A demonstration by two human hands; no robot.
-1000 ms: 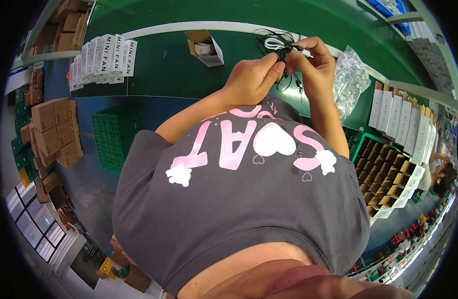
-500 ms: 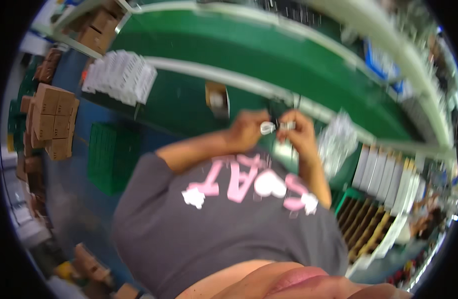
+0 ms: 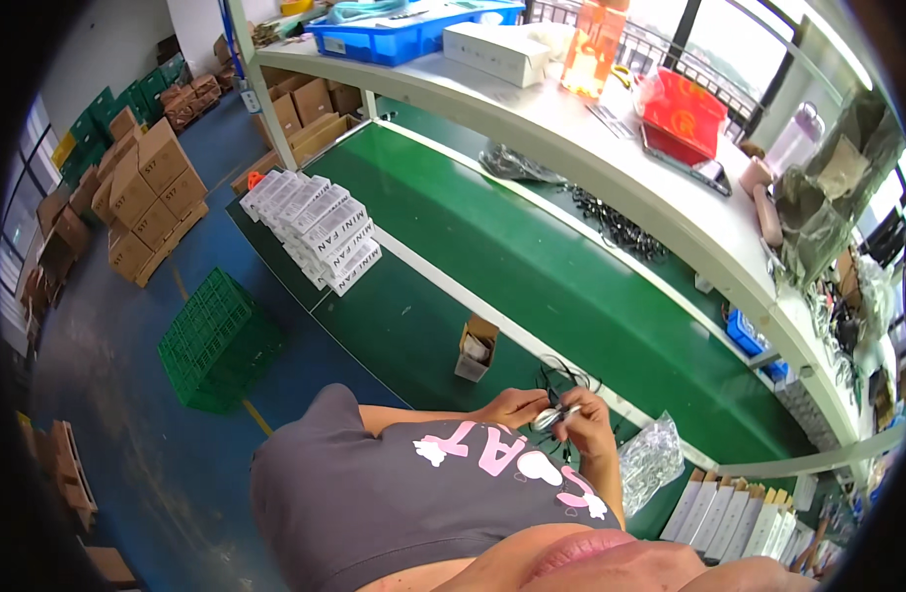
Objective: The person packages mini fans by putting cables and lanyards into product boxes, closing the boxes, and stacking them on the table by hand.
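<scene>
a dark green desk (image 3: 394, 326) carries white printed boxes (image 3: 320, 227) lying in overlapping stacks near its left end. well apart from them, a small open carton (image 3: 471, 367) stands upright, and a crumpled clear plastic bag (image 3: 652, 459) lies farther right. a white shelf (image 3: 571, 113) above holds a blue tray (image 3: 403, 39), a white box (image 3: 494, 54), an orange bottle (image 3: 596, 54) and a red container (image 3: 682, 113). on the blue floor (image 3: 305, 434) rest a green crate (image 3: 211, 335) and a pallet (image 3: 174, 243) bearing brown cartons (image 3: 152, 202).
</scene>
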